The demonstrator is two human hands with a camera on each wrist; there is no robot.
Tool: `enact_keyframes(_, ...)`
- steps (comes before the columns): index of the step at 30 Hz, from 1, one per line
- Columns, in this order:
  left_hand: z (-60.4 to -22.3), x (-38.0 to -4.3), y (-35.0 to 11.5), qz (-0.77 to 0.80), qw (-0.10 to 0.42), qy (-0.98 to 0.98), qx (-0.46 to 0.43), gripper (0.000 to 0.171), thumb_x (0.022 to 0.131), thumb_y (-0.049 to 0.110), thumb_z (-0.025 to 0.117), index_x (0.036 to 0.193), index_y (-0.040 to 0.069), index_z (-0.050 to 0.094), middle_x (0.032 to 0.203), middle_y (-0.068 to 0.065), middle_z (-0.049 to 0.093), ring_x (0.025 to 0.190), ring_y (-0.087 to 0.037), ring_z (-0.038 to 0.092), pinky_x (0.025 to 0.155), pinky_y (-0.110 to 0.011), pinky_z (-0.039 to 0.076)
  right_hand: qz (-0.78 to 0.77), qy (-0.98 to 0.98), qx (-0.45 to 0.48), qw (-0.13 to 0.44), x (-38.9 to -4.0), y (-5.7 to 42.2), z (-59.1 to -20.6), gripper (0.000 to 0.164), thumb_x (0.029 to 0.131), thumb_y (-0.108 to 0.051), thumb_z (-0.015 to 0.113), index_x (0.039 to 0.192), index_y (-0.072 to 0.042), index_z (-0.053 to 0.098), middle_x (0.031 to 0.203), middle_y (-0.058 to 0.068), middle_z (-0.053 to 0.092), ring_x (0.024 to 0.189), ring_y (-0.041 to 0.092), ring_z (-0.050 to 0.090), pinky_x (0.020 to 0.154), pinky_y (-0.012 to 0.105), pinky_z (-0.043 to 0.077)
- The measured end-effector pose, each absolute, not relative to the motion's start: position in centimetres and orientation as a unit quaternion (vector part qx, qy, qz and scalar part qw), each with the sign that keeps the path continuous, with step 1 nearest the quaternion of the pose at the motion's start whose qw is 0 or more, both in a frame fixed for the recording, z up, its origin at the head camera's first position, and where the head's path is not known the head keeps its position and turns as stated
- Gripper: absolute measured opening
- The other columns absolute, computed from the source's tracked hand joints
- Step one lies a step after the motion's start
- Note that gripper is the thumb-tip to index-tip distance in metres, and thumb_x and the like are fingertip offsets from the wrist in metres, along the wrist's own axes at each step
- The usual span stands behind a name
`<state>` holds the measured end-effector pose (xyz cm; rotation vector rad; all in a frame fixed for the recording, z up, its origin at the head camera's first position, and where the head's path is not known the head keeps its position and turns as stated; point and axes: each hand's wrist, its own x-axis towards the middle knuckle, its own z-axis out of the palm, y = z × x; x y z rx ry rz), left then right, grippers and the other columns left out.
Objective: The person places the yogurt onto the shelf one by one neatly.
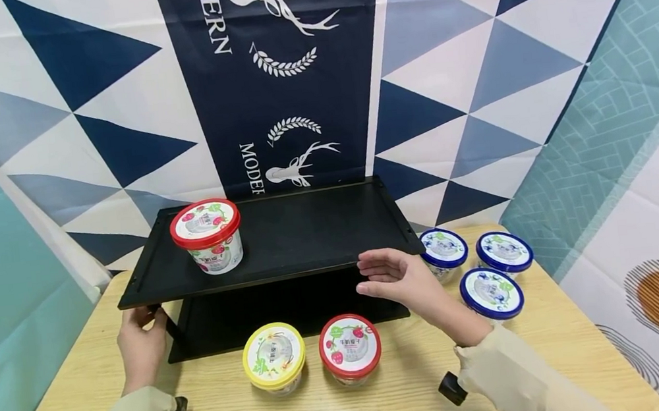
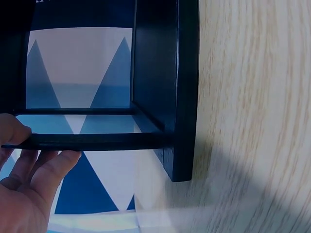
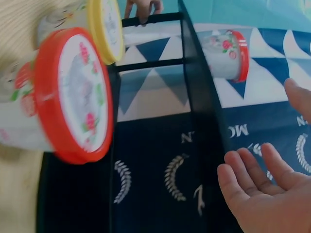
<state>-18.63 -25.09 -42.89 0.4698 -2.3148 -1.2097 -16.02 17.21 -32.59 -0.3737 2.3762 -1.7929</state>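
Note:
A black two-tier rack [image 1: 308,234] stands on the table with a red-lidded tub [image 1: 207,237] on the left of its top shelf. My left hand [image 1: 142,342] holds the front left post [image 2: 97,141] just under the top shelf, thumb on one side and fingers on the other. By the shelf's front right edge is my right hand [image 1: 399,281], its fingers extended and nothing in them. In the right wrist view that hand [image 3: 267,189] has its palm showing, close to the shelf edge; whether it touches is unclear.
In front of the rack sit a yellow-lidded tub [image 1: 275,357] and another red-lidded tub [image 1: 350,348]. Three blue-lidded tubs [image 1: 491,294] are grouped to the right of the rack. A patterned cloth [image 1: 437,89] hangs right behind.

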Motion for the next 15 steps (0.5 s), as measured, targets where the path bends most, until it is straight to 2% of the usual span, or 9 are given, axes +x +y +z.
enact_keyframes(7, -42.8, -18.6, -25.1, -0.444, 0.246, -0.843, 0.178, 0.028, 0.092, 0.012, 0.049, 0.12, 0.006, 0.051, 0.109, -0.017, 0.06, 0.088, 0.0, 0.046, 0.071, -0.014, 0.038, -0.592, 0.794, -0.099, 0.094, -15.3, 18.6, -34.4, 0.057, 0.08, -0.029, 0.073, 0.128, -0.005, 0.051, 0.128, 0.013, 0.057, 0.116, 0.025, 0.057, 0.092, 0.024, 0.051)
enact_keyframes(15, -42.8, -18.6, -25.0, -0.445, 0.242, -0.845, 0.175, 0.029, 0.093, 0.01, 0.049, 0.121, 0.006, 0.05, 0.111, -0.017, 0.06, 0.088, -0.001, 0.046, 0.069, -0.011, 0.038, -0.584, 0.802, -0.094, 0.084, -14.7, 19.9, -37.2, 0.054, 0.08, -0.027, 0.073, 0.125, -0.005, 0.053, 0.128, 0.017, 0.056, 0.114, 0.025, 0.058, 0.091, 0.021, 0.05)
